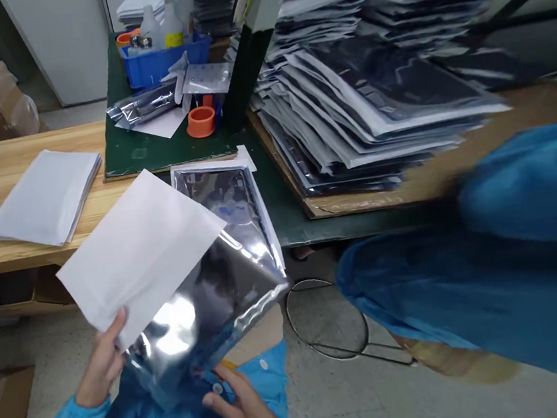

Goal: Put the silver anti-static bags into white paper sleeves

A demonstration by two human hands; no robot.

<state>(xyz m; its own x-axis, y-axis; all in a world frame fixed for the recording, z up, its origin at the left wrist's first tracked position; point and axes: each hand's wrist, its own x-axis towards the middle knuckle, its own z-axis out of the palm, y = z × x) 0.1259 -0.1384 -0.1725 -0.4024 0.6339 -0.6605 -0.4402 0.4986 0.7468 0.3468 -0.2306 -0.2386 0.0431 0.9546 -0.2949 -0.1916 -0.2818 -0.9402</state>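
My left hand [106, 364] is closed on the lower left corner of a white sheet [145, 248] and a shiny silver film bag [212, 293] beneath it, thumb on top of the paper. Both are tilted up in front of my body, and the sheet covers the bag's upper left part. My right hand [248, 410] is beside the bag's lower edge, thumb and fingers apart. I cannot tell whether its fingertips touch the film. Behind the bag, a stack of silver bags and white paper [218, 182] lies at the front of the green table.
White sheets [48, 195] are piled on the wooden table at left. A blue bin [161, 61] of bottles and an orange ring-shaped roll [201, 122] stand behind. Stacked dark bags [348, 114] fill the right. A co-worker's blue sleeve [468, 288] and a metal stool frame [326, 321] are near.
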